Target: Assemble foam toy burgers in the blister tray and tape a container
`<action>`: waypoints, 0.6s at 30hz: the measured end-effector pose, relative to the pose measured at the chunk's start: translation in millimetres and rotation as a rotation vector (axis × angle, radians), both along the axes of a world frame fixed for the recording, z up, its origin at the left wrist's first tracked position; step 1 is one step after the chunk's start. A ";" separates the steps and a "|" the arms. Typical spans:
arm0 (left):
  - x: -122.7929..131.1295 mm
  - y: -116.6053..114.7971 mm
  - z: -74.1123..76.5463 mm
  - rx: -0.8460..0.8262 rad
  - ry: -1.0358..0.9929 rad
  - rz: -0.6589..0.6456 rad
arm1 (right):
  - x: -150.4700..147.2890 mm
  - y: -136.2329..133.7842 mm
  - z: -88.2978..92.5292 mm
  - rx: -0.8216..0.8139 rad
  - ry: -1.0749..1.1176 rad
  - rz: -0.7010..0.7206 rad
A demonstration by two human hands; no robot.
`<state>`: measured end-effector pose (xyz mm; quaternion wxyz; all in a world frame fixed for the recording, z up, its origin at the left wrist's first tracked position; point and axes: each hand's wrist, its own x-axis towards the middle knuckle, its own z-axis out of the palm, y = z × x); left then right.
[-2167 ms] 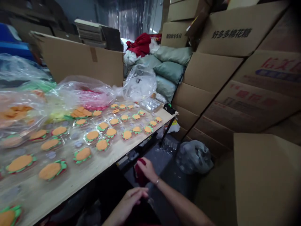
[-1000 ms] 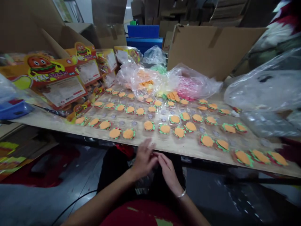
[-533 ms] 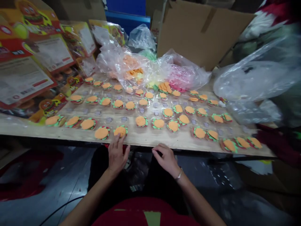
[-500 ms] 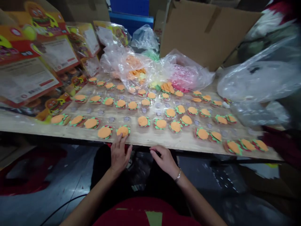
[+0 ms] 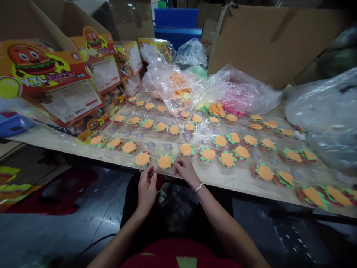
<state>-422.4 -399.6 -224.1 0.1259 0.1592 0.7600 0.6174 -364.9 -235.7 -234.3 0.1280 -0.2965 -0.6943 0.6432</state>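
Small toy-like burgers with orange tops and green leafy edges sit in clear plastic packs in rows. The nearest burger (image 5: 165, 161) lies between my hands at the front edge. My left hand (image 5: 147, 189) is just below it, thumb apart from loosely bent fingers, with nothing visible in it. Beside that burger's right side, my right hand (image 5: 186, 171) has its fingers curled together at the leafy edge. Whatever they pinch, if anything, is hidden. Another burger (image 5: 143, 159) lies above my left hand, apart from it.
Several printed burger bags (image 5: 69, 96) stand at the left. Plastic bags with orange pieces (image 5: 177, 87) and pink pieces (image 5: 237, 96) lie at the back, before a cardboard box (image 5: 251, 41). A large clear bag (image 5: 320, 108) is at the right. The wooden table (image 5: 212, 176) ends near my lap.
My left hand has come off the nearest burger and drawn back to the table edge. My right hand has moved up and in beside that burger. The view has turned left.
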 end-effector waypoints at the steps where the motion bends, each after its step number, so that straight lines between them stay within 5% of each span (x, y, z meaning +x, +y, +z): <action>1: -1.4 1.1 -1.7 0.014 -0.044 0.004 | 3.4 0.0 0.3 -0.045 0.022 -0.002; 5: -4.8 10.9 -4.0 0.093 -0.277 0.012 | 8.4 -0.5 1.1 -0.030 0.066 0.013; 9: -3.9 15.7 7.1 0.202 -0.518 0.056 | 17.4 -3.8 3.2 -0.184 0.086 0.022; 18: 24.8 6.6 34.0 0.387 -0.857 -0.255 | 92.5 -31.6 29.7 -0.336 0.189 -0.021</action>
